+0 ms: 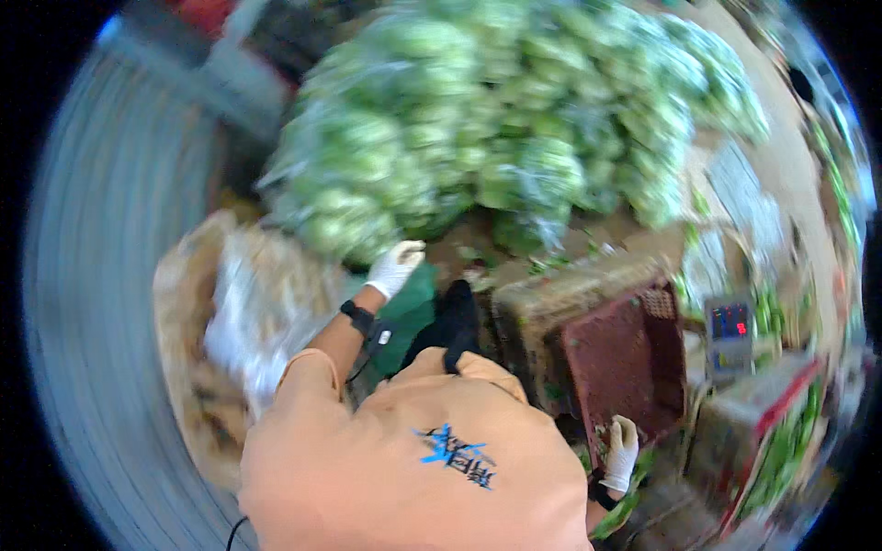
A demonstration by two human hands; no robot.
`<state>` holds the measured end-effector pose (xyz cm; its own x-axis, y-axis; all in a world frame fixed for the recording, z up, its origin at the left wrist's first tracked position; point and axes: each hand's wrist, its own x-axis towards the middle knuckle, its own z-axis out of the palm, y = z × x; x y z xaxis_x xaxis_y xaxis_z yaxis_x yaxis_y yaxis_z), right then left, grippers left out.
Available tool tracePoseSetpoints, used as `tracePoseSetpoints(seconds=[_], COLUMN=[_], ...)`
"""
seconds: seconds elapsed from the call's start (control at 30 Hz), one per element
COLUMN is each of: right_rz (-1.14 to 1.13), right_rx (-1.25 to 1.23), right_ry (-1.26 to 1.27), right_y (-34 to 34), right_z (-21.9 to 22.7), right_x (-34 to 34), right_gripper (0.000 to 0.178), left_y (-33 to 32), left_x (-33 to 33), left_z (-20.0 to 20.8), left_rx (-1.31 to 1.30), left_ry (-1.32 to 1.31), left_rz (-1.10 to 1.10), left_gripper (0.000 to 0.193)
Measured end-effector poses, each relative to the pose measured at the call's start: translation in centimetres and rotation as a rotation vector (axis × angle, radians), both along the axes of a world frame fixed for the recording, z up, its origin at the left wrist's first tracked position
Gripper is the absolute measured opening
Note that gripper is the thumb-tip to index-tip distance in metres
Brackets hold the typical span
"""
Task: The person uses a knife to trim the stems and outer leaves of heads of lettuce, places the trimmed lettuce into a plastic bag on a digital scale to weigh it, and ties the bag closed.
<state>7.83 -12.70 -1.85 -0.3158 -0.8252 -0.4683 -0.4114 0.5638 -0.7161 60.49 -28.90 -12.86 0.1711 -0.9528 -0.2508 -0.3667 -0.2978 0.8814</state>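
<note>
My left hand (pixel 395 269), in a white glove, is raised just below a big heap of bagged green cabbages (pixel 441 129). Its fingers are loosely bent and slightly apart, with nothing visible in them. In clear plastic bags, the round heads are piled high across the far side. At the lower right my right hand (pixel 622 455), gloved in white too, is at the near rim of a red-brown plastic crate (pixel 620 363). Its fingers curl over that rim. The crate tilts beside a dirty brown crate or block (pixel 528 317), with its inside showing. Motion blurs the picture.
Left of me stands an open brown sack (pixel 184 294) with clear plastic film (pixel 248 312) in it. A scale display with red digits (pixel 731 321) is right of the crate. Leafy greens (pixel 781 459) lie by a red-edged box (pixel 767 404). A ribbed metal wall (pixel 101 275) bounds the left.
</note>
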Motion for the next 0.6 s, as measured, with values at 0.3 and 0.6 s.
tracePoseSetpoints(seconds=[0.3,0.6], right_rz=[0.549,0.801], right_rx=[-0.231,-0.254], right_ry=[0.059,-0.024], right_y=[-4.3,-6.8], right_z=[0.6,5.7], right_x=[3.0,13.5], right_gripper=[0.017,0.017], left_y=[22.9,30.7], left_x=[11.6,20.8], left_z=[13.1,10.9], left_rx=[-0.263,0.203], left_ry=[-0.626,-0.445], left_rz=[0.719,0.688], left_gripper=[0.018,0.045])
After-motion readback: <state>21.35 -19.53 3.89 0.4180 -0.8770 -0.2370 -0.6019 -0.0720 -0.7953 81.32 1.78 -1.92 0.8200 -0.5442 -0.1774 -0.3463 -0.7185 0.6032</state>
